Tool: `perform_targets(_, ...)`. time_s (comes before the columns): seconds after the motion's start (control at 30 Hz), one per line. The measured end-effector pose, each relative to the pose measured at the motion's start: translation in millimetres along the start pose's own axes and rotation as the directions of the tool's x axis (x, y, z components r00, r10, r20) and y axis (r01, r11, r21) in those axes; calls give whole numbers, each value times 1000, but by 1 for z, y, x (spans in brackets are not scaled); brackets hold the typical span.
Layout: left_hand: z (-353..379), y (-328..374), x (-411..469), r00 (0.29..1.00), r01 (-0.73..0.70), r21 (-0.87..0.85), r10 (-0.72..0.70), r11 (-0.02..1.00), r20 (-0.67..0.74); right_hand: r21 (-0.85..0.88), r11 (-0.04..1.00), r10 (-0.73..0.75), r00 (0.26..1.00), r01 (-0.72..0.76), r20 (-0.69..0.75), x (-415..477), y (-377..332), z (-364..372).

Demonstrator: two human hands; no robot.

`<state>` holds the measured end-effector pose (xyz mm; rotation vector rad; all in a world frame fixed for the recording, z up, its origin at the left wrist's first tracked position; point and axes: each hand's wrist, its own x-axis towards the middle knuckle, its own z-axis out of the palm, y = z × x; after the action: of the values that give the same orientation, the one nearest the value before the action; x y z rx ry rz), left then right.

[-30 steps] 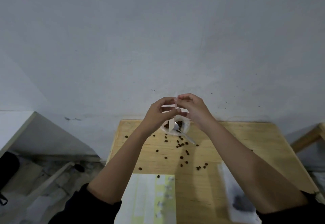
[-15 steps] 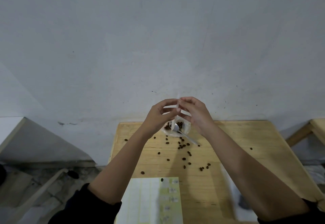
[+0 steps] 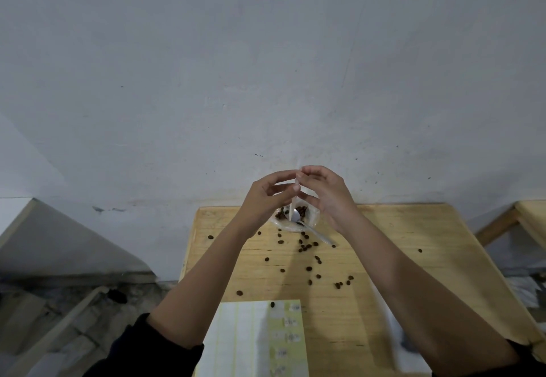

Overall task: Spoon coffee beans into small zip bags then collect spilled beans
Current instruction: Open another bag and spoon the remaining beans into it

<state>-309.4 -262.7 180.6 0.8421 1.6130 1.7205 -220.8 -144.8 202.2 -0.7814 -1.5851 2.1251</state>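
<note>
Two hands, one small zip bag, held edge-on above the bench.
I saw left hand [image 3: 267, 196] and right hand [image 3: 326, 193], each grip pinching the zip bag [image 3: 295, 199]; roughly thirty spilled beans [image 3: 307, 246] on bench [image 3: 413, 258]; sheet's [image 3: 260, 341] labels unreadable.

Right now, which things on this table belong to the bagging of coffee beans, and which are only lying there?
Part of the job:
- small zip bag, pinched by left hand and right hand
- clear container of beans
- spoon
- spilled coffee beans

Only lying there:
- sheet of labels
- wooden table itself
</note>
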Motion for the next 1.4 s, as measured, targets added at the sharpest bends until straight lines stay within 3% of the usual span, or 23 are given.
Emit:
perform_targets(0.1, 2, 0, 0, 1000, 2, -5, -2, 1000, -12, -50, 998, -27, 998, 25, -49, -2, -1, 2)
perform_targets(0.3, 15, -12, 4, 985, -37, 179, 66, 983, -161, -473, 867, -249, 958, 156, -140, -1, 7, 4)
perform_targets(0.47, 25, -17, 2, 964, -42, 244, 104, 969, -245, -518, 847, -228, 962, 121, -148, -2, 7, 2)
perform_targets(0.6, 25, -17, 2, 938, -40, 327, 149, 944, -313, -622, 773, -235, 967, 125, -98, 0, 1, 2)
perform_targets(0.83, 24, -7, 8, 941, -25, 448, 173, 894, -292, -731, 662, -286, 957, 164, -43, 2, -7, -3)
perform_targets(1.0, 8, -9, 13, 906, 26, 507, 194, 862, -376, -797, 582, -276, 961, 160, -9, -8, -2, -9)
perform_targets(1.13, 8, -4, 5, 959, -24, 436, 144, 900, -243, -696, 712, -194, 978, 88, -75, -8, -11, -12)
perform_targets(1.27, 12, 2, -9, 994, -106, 338, 111, 935, 6, -669, 739, -100, 995, 79, 7, -7, -35, -17)
perform_targets(1.4, 16, 2, -13, 985, -114, 506, 31, 855, 171, -603, 791, -68, 994, 109, 89, -8, -54, -15)
